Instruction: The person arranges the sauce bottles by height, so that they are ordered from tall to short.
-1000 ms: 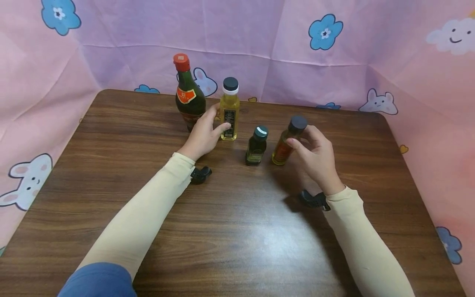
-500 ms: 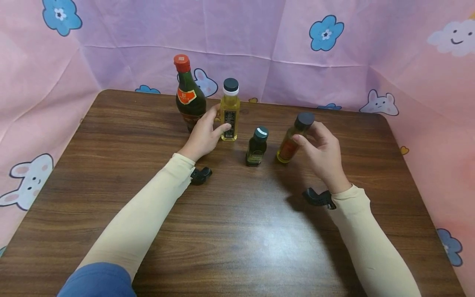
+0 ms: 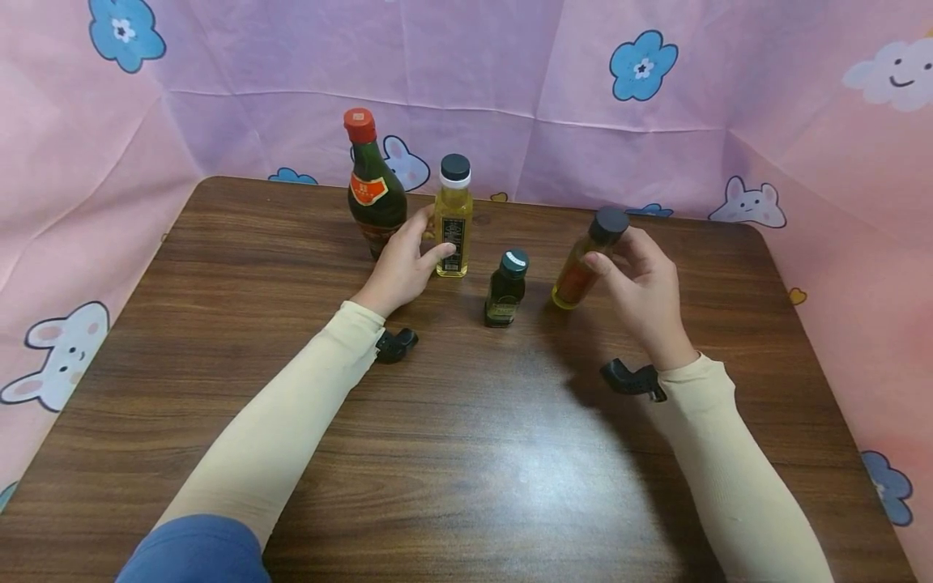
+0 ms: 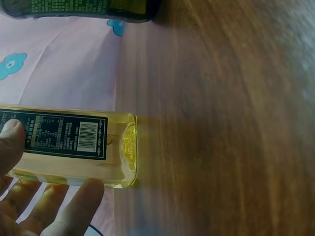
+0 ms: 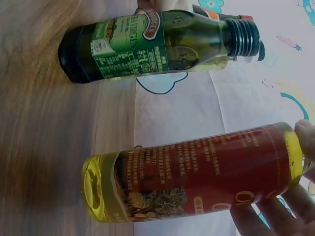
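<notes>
My left hand [image 3: 397, 267] holds a square clear bottle of yellow oil [image 3: 455, 206], dark-capped and upright on the table; the thumb lies across its black label [image 4: 69, 135]. In my right hand [image 3: 645, 295] is a bottle of oil with a red label [image 5: 211, 172], gripped near its black cap. It leans with its top to the right, and its base appears off the table. Between the two stands a small dark green olive oil bottle [image 3: 505, 295], untouched. A tall green bottle with a red cap [image 3: 375, 194] stands behind and left of my left hand.
The brown wooden table [image 3: 466, 486] bears all the bottles. Pink and purple patterned cloth [image 3: 481, 65] hangs along its back and sides. A black wrist camera [image 3: 397, 346] sticks out below my left hand, another camera [image 3: 630, 379] below my right.
My right hand has moved right and toward the back with the red-labelled oil bottle, away from the small green bottle. My left hand and its bottle stay in place.
</notes>
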`<state>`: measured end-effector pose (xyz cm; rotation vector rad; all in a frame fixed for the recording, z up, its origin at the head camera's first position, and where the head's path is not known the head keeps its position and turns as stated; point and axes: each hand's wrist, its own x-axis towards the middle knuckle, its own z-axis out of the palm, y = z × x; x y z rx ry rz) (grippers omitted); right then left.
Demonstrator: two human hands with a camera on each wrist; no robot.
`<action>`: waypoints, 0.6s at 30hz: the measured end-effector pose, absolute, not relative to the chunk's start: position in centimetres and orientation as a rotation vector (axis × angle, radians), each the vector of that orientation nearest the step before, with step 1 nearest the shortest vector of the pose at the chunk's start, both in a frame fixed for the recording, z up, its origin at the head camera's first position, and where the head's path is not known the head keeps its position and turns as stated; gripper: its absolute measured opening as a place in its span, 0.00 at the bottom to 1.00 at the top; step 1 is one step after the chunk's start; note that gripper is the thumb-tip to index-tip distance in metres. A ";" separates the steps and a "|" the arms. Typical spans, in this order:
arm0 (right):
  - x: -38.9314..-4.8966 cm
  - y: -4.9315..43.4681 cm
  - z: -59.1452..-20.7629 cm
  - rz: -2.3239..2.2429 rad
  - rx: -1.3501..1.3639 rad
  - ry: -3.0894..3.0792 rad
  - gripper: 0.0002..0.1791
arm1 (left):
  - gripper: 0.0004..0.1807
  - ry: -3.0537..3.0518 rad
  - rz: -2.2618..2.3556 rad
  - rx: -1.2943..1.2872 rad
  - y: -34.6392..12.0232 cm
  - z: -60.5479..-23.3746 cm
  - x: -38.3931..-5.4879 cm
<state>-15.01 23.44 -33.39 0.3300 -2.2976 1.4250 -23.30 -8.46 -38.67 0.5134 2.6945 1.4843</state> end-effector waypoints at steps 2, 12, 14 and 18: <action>-15.3 23.5 -33.4 1.437 0.335 -2.286 0.16 | 0.36 2.696 1.481 0.509 -8.5 -38.7 -23.3; -17.0 23.4 -33.9 1.489 0.318 -2.207 0.17 | 0.36 2.699 1.473 0.510 -8.6 -38.9 -23.3; -17.4 23.1 -34.1 1.498 0.315 -2.182 0.17 | 0.36 2.698 1.469 0.516 -8.7 -38.9 -23.4; -18.3 22.3 -34.3 1.520 0.340 -2.150 0.16 | 0.35 2.701 1.460 0.529 -8.6 -38.8 -23.4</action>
